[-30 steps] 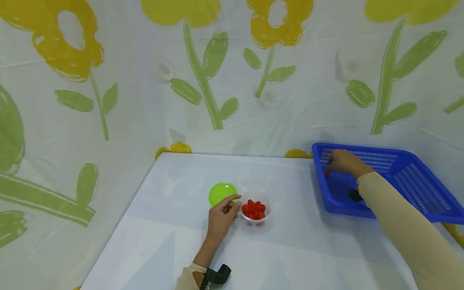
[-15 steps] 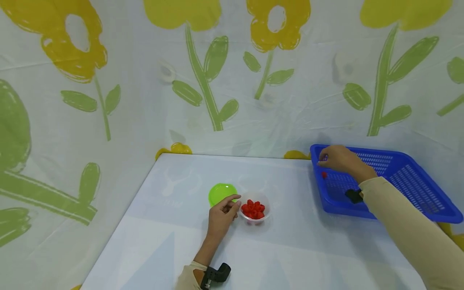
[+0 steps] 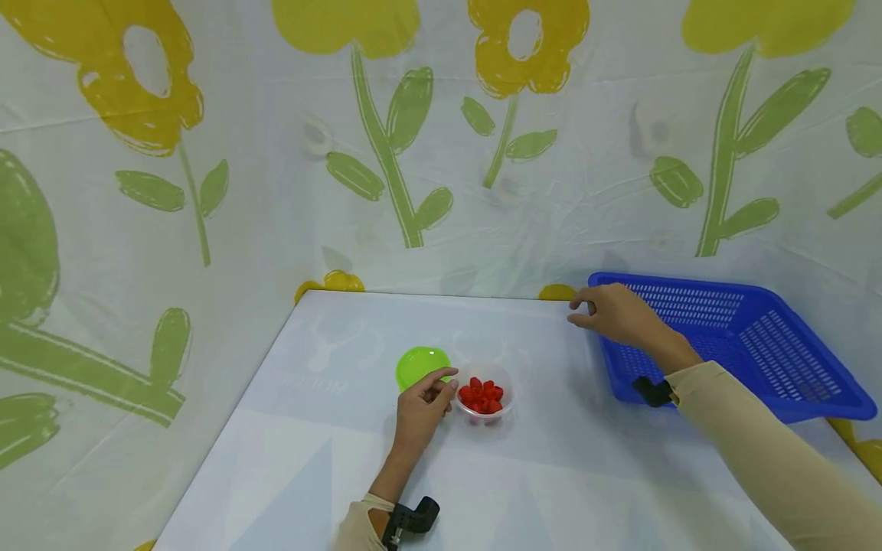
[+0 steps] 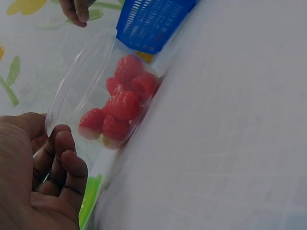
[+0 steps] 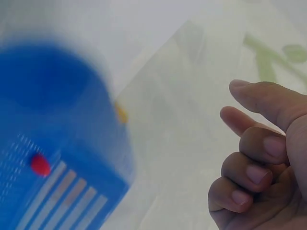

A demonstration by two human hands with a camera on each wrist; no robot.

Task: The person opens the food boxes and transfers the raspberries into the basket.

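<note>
My left hand (image 3: 418, 417) rests beside a clear plastic bowl (image 4: 62, 103), with its fingertips touching the rim. Several red raspberries (image 4: 122, 105) lie inside that bowl on the table. Over the left rim of a blue perforated basket (image 3: 758, 337) hangs my right hand (image 3: 616, 312), its thumb and index finger apart and the other fingers loosely curled. Nothing shows between them in the right wrist view. One blurred red raspberry (image 5: 40, 165) shows in the basket in that view; in the head view it is hidden.
A bright green round lid (image 3: 419, 363) lies on the white table (image 3: 331, 413), just behind the left hand. A flower-printed curtain (image 3: 592, 199) rises behind the table and along its left side. The basket takes up the table's back right.
My right hand has come up out of the basket and moved left over its rim, leaving the red raspberry behind. The left hand and bowl have stayed put.
</note>
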